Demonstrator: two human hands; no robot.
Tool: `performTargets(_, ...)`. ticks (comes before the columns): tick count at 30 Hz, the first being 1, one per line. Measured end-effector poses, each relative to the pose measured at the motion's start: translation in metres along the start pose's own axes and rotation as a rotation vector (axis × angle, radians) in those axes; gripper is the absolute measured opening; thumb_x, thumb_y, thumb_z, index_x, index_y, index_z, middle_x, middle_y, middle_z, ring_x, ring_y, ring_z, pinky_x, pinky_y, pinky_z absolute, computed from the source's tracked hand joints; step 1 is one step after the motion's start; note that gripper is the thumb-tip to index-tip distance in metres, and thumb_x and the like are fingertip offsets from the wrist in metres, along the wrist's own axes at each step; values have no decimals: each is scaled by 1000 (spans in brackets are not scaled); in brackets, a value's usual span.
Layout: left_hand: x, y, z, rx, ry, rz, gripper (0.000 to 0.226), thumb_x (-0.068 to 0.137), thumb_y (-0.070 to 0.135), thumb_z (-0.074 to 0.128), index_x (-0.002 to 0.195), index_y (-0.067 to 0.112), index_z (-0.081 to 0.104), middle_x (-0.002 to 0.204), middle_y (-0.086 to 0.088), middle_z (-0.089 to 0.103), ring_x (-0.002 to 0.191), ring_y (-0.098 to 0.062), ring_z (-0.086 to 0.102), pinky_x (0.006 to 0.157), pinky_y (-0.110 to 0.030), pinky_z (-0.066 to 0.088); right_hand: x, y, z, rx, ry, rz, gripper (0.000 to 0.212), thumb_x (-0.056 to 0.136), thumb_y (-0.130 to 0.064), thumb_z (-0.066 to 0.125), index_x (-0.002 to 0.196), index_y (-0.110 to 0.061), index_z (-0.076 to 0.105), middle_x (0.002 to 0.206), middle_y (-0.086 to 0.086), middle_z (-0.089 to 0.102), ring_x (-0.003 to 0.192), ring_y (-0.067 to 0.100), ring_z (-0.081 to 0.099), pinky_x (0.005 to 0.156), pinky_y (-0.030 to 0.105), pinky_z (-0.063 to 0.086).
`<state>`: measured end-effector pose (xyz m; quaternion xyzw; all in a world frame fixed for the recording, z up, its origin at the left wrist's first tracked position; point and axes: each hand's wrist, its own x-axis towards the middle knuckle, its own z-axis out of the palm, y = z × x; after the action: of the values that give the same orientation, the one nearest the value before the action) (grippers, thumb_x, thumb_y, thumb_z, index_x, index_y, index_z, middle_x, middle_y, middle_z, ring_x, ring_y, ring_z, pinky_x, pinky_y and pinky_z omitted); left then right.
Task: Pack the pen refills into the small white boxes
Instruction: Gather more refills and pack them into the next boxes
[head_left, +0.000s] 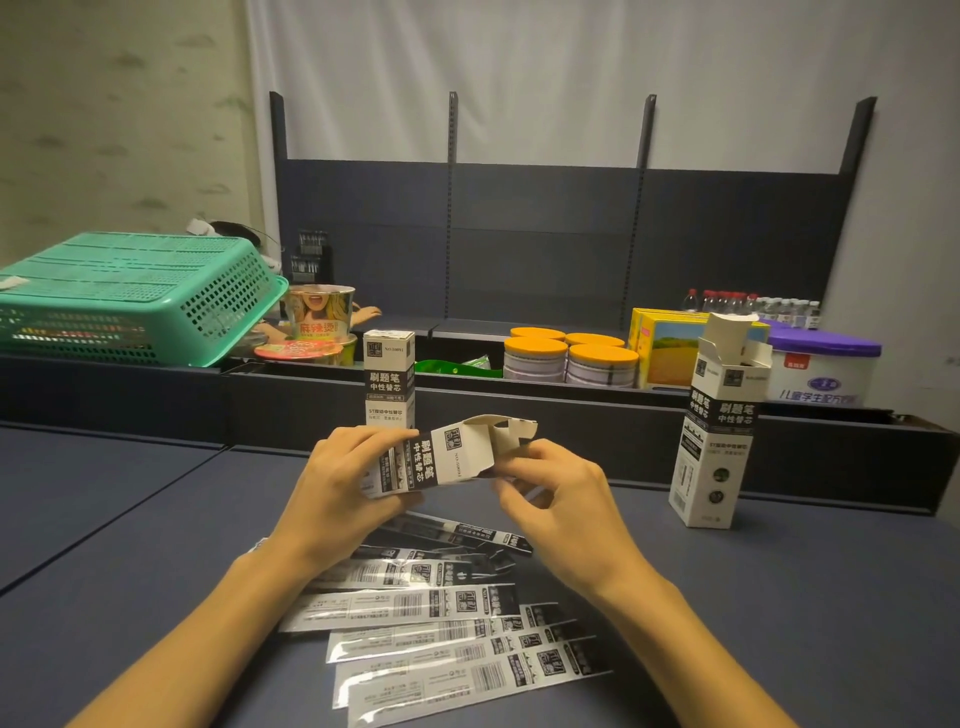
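Note:
My left hand (343, 488) grips a small white box (441, 457) with black print, held sideways above the table, its open flaps pointing right. My right hand (550, 493) pinches the flaps at that open end. Below my hands, several pen refill packets (452, 639) in clear and black wrappers lie fanned on the dark blue table. A closed white box (388, 379) stands upright just behind my hands. Another white box (719, 421) stands upright at the right with its top flaps open.
A raised dark ledge (571, 410) runs across behind the work area. Beyond it sit an upturned green basket (130, 296), noodle cups (319, 312), orange-lidded tins (571, 356), a yellow carton (670, 348), a purple-lidded tub (826, 369) and water bottles (753, 304).

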<state>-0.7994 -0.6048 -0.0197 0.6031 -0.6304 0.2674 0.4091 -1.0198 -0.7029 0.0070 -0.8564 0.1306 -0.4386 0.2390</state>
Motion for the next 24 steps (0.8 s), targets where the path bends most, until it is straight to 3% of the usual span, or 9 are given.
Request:
performTargets(3, 0, -1, 1, 8, 0, 0, 73, 61, 24, 88, 124, 28, 52, 117, 1, 63, 106, -11, 48, 84, -34, 41, 0, 0, 1, -22, -7, 7, 21, 91, -12, 65, 105, -23, 75, 108, -9, 64, 96, 1, 55, 72, 15, 52)
performTargets(8, 0, -5, 0, 45, 44, -42, 70, 61, 25, 89, 124, 21, 57, 116, 0, 63, 107, -14, 50, 86, -35, 40, 5, -4, -14, 36, 111, 41, 9, 85, -10, 71, 86, -18, 75, 86, -7, 64, 73, 8, 60, 61, 10, 44)
performTargets(11, 0, -6, -1, 55, 55, -50, 69, 64, 30, 87, 124, 24, 55, 116, 1, 63, 106, -15, 50, 85, -35, 39, 5, -4, -21, -121, -245, 233, 5, 83, -30, 73, 82, -26, 74, 79, -13, 66, 69, 3, 59, 59, 9, 42)
performTargets(13, 0, -6, -2, 49, 54, -51, 67, 66, 34, 85, 125, 23, 56, 116, 1, 63, 106, -15, 50, 85, -35, 39, 1, -3, -19, -216, -502, 343, 23, 80, -46, 72, 88, -24, 75, 86, -12, 68, 77, 0, 59, 62, 10, 41)
performTargets(15, 0, -5, -2, 47, 49, -57, 67, 64, 33, 84, 125, 20, 57, 116, 0, 63, 106, -15, 51, 86, -35, 40, -2, -1, -13, -251, -637, 399, 35, 76, -54, 73, 95, -24, 72, 98, -7, 66, 85, 3, 59, 66, 15, 42)
performTargets(18, -1, -5, -2, 51, 42, -60, 68, 64, 31, 85, 125, 19, 58, 116, 0, 63, 106, -17, 52, 86, -36, 41, -6, -1, -6, -288, -690, 415, 36, 75, -52, 75, 96, -23, 69, 99, -5, 64, 83, 7, 57, 66, 18, 42)
performTargets(24, 0, -5, -3, 56, 36, -68, 69, 64, 31, 86, 125, 19, 58, 116, 0, 64, 105, -18, 53, 85, -37, 42, -4, -4, -9, -188, -692, 452, 21, 80, -37, 76, 81, -17, 70, 73, -9, 66, 68, 5, 60, 54, 10, 41)
